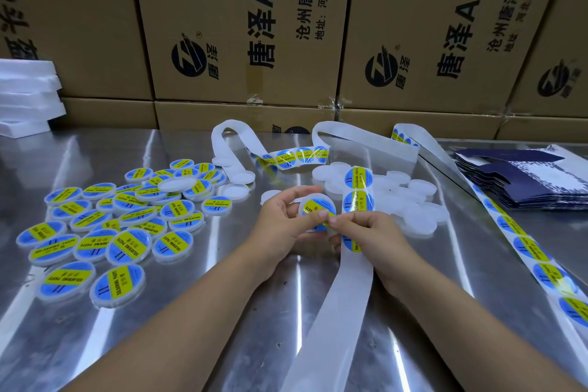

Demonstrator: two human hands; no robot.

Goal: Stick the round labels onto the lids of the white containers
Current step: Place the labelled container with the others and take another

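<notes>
right hand [374, 234]: thumb and forefinger pinch near-right edge of label [315, 207].
left hand [281, 221]: fingers curled round container [301, 204] rim, thumb on label.
label: on container top, yellow band diagonal, far-left to near-right.
container: held above surface [222, 312] centre, top facing up.
strip [354, 267]: long axis near edge to far edge, under right hand.
labelled pile [105, 226]: left side of surface.
blank containers [410, 200]: just beyond hands.

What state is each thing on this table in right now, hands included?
Held container: gripped, lid up.
Round label: partly on the lid.
Left hand: grips held container.
Right hand: pinches round label's edge.
Label strip: bare near the person, labels farther along.
Left pile: labelled.
Right pile: unlabelled.
Blue cartons: folded flat, stacked.
</notes>
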